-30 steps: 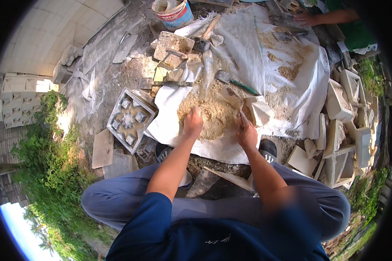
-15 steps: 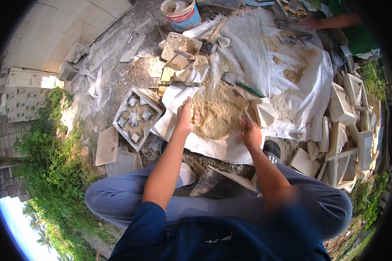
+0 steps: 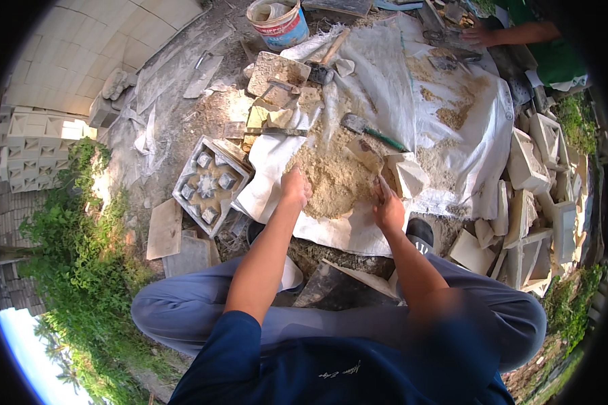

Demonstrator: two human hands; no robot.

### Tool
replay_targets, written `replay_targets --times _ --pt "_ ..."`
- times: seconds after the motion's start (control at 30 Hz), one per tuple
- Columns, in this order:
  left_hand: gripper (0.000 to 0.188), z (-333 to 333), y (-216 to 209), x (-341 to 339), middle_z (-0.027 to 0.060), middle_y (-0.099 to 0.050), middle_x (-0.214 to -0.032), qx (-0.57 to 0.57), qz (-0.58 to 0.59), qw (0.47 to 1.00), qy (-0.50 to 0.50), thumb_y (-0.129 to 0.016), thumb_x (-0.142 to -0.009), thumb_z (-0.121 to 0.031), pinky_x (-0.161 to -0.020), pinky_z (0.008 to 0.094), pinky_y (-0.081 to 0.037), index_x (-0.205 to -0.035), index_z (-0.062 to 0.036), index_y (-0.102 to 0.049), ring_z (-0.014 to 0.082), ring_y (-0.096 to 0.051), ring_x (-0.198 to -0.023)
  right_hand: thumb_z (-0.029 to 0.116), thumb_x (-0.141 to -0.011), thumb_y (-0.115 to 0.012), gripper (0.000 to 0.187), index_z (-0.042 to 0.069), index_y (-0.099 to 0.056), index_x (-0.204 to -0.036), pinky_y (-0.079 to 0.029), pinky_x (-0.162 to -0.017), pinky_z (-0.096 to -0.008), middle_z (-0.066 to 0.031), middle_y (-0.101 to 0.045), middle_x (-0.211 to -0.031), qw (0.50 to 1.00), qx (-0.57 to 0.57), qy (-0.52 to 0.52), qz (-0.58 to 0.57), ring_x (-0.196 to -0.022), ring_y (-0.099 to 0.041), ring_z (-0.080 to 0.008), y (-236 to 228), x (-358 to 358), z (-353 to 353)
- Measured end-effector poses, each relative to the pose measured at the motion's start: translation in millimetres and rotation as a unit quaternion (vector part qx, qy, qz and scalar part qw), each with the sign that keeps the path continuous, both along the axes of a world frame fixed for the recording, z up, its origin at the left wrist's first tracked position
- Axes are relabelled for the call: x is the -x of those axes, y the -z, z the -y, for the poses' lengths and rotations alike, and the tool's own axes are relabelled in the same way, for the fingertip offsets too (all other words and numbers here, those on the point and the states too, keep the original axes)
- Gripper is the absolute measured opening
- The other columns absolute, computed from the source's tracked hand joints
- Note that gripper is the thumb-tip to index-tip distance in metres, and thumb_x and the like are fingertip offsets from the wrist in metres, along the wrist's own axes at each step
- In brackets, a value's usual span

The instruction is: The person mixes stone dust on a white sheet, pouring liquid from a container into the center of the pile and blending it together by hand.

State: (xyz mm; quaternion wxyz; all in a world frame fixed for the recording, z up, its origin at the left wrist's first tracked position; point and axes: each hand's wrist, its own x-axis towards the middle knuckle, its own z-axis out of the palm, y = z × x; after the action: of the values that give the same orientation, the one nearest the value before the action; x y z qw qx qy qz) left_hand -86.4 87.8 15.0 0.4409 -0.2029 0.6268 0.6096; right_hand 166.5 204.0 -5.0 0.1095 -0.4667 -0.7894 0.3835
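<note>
A heap of pale, damp-looking sand mix (image 3: 334, 182) lies on a white woven sheet (image 3: 267, 165) in front of me. My left hand (image 3: 294, 187) is at the heap's left edge, its fingers curled in; whatever lies inside them is hidden. On the opposite side, my right hand (image 3: 388, 208) grips a flat, stained trowel-like blade (image 3: 367, 155) that leans over the sand. A pale cast block (image 3: 408, 175) sits just beyond that hand. Left of the sheet rests a hexagonal mould (image 3: 208, 183) with a star pattern.
A green-handled tool (image 3: 378, 133) and a hammer (image 3: 324, 67) lie beyond the heap, near broken slabs (image 3: 277, 73). A bucket (image 3: 277, 27) stands at the back. Cast blocks (image 3: 530, 162) pile up at right. Another person's hand (image 3: 479, 35) works at the far right.
My left hand has moved slightly down toward me along the heap's edge, and its fingers have curled in. The right hand and its blade have barely moved.
</note>
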Motion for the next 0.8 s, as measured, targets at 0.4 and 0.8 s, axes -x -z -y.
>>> replay_targets --times 0.4,0.8 --pt "0.016 8.2 6.8 -4.4 0.0068 -0.062 -0.096 -0.099 0.046 0.993 0.055 -0.053 -0.103 -0.012 -0.055 0.0317 -0.049 -0.117 -0.0060 -0.057 0.0177 -0.057 -0.067 0.018 -0.089 -0.065 0.062 0.030 -0.047 -0.147 -0.055 -0.079 -0.0490 -0.0157 -0.068 -0.113 1.000 -0.006 0.003 0.003 -0.094 -0.067 -0.0406 6.4 -2.8 -2.4" --pt "0.035 12.1 3.1 7.2 0.0124 -0.071 -0.113 -0.025 -0.326 0.923 0.202 -0.055 -0.105 -0.031 -0.082 0.0371 -0.053 -0.119 -0.0016 -0.069 0.0237 -0.067 -0.098 0.020 -0.091 -0.063 0.058 0.028 -0.048 -0.146 -0.055 -0.075 -0.0495 -0.0168 -0.068 -0.111 0.999 -0.033 0.001 -0.032 -0.091 -0.067 -0.0410 12.6 -2.5 -1.5"
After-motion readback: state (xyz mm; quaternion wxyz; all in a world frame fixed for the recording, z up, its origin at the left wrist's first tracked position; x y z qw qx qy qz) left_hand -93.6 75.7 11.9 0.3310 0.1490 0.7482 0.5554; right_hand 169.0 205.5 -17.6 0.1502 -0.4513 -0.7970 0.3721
